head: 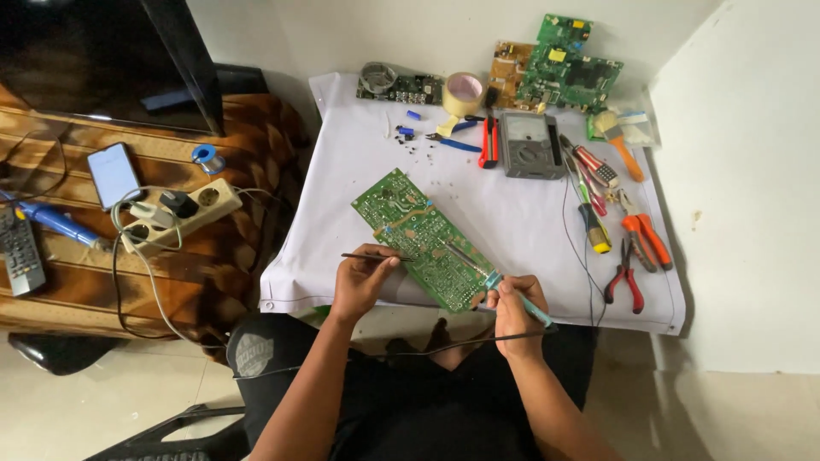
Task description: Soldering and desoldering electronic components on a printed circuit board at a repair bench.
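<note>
Brown wood with a striped cloth makes the low side table (77, 282) at the left; a grey remote control (19, 252) and a blue-handled tool (53, 222) lie at its left edge, then a phone (114, 173) with a lit screen, a cream power strip (179, 212) with plugs in it, and a small spool (206, 156) near its far edge. To the right stands the desk (512, 222) covered with a white sheet. The left hand (363, 277) is at the near edge of the desk; its fingers are closed around thin dark tweezers (376, 256), and the tips of these touch the green circuit board (423, 239). This board lies tilted, from the middle of the desk down to the near edge, between both hands. The right hand (512, 303) is also at the near edge, clenched around the teal handle of a soldering iron (491, 277), whose metal tip rests on the board. At the far edge are a roll of tape (464, 92), a grey multimeter (531, 143) and more green boards (568, 68). Along the right edge lie screwdrivers (589, 201), an orange brush (619, 141) and red-handled pliers (626, 277).
</note>
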